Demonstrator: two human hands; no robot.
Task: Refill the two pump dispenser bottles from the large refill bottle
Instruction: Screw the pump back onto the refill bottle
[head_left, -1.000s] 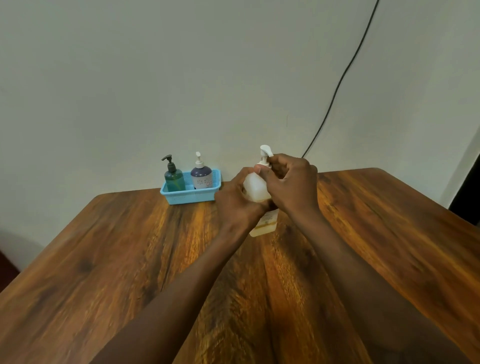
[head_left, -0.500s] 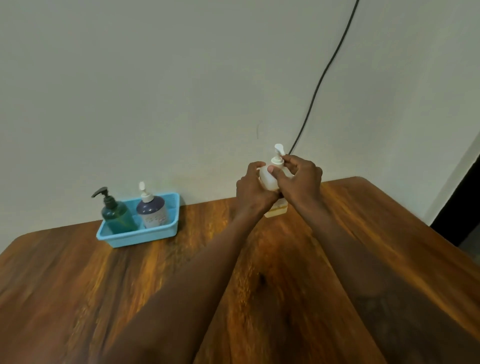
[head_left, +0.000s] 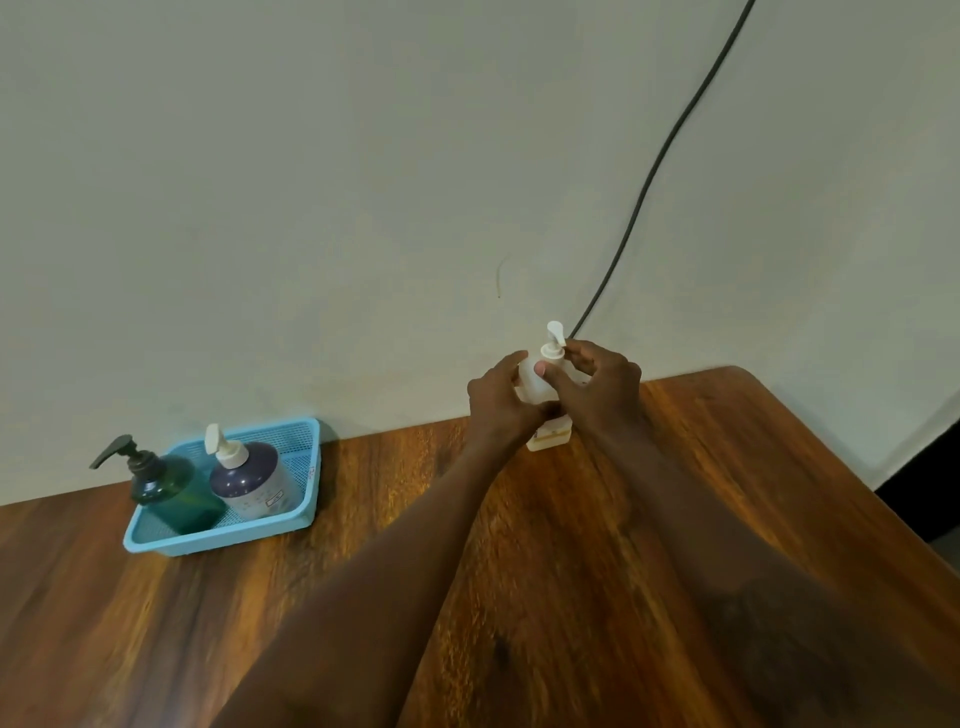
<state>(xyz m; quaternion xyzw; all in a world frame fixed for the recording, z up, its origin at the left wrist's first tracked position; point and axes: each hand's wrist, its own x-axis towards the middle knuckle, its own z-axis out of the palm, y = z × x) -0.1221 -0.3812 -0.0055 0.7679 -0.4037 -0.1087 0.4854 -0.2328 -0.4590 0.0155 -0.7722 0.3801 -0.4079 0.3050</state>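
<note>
A white pump bottle stands upright near the table's far edge, close to the wall. My left hand wraps its body from the left. My right hand holds it from the right, fingers by the collar under the white pump head. The hands hide most of the bottle; only its shoulder, pump and base show. A dark green pump bottle with a black pump and a purple pump bottle with a white pump stand in a blue basket at the far left.
The wooden table ends at a pale wall. A black cable runs down the wall to just behind the white bottle. The table's right corner is rounded, with a dark gap beyond it at the right.
My hands and the white bottle have moved further from me toward the wall. The view has swung right, so the blue basket sits further left. My right fingers have loosened around the pump collar.
</note>
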